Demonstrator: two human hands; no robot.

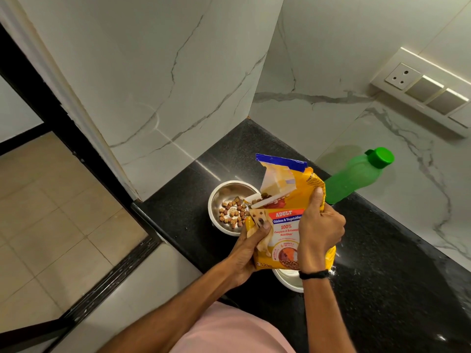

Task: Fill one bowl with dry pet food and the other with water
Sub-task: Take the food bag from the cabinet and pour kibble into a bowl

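A yellow pet food bag is tilted leftward over a steel bowl on the black counter. Brown kibble lies on the bowl's bottom and more shows at the bag's torn mouth. My left hand grips the bag's lower left side. My right hand holds its right edge, thumb up along the fold. A second steel bowl sits below the bag, mostly hidden by it and my wrist. A green water bottle with its cap on stands behind the bag, near the wall.
The black granite counter runs along a marble wall, its left edge dropping to a tiled floor. A socket and switch panel is on the right wall. Wet spots mark the counter right of the second bowl.
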